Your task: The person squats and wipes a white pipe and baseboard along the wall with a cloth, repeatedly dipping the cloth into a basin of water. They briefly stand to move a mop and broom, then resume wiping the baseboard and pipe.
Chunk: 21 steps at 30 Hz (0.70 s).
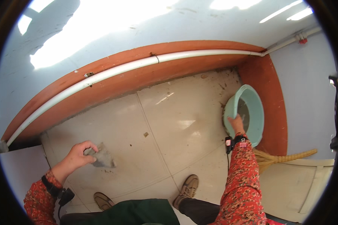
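At the left of the view, my left hand (80, 154) pinches a crumpled grey cloth (104, 157) between thumb and fingers, above the floor tiles. Some small dark crumbs lie just below the cloth. My right hand (237, 123) grips the near-left rim of a pale green plastic basin (257, 112), its thumb outside and its fingers hidden inside. The basin is tilted, with grey, murky contents (243, 108) at its bottom. It stands in the corner by the orange-painted wall base.
A straw hand broom (284, 157) lies beneath my right forearm, beside a cream cabinet door (290, 182). A white pipe (124, 69) runs along the wall above the tiled floor (183, 146). Dirt bits dot the tiles. A pale panel (25, 166) stands at left.
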{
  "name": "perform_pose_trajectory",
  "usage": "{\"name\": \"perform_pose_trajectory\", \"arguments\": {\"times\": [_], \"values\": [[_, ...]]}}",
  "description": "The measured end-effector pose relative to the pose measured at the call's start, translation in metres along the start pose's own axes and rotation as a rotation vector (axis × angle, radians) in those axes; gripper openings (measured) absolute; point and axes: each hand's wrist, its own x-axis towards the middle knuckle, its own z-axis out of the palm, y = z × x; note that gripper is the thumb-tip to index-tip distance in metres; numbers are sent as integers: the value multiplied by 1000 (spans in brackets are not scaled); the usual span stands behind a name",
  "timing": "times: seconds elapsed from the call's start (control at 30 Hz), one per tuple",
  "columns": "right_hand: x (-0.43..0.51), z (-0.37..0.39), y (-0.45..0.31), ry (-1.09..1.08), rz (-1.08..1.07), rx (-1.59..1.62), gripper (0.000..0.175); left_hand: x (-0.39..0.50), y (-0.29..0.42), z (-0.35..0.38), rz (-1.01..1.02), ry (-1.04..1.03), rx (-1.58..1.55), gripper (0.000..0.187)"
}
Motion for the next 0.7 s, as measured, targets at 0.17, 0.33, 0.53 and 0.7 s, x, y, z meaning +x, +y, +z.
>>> {"name": "perform_pose_trajectory", "arguments": {"times": [0.17, 0.33, 0.53, 0.7], "values": [[-1, 14, 14, 75, 6, 15, 28, 20, -1, -15, 47, 58, -117, 26], [-31, -8, -10, -31, -97, -86, 28, 29, -9, -20, 4, -16, -154, 25], [-93, -36, -76, -155, -256, -3, 31, 30, 1, -18, 70, -49, -191, 26], [-161, -47, -142, -240, -428, 23, 32, 25, 18, -17, 91, -43, -294, 30]]}}
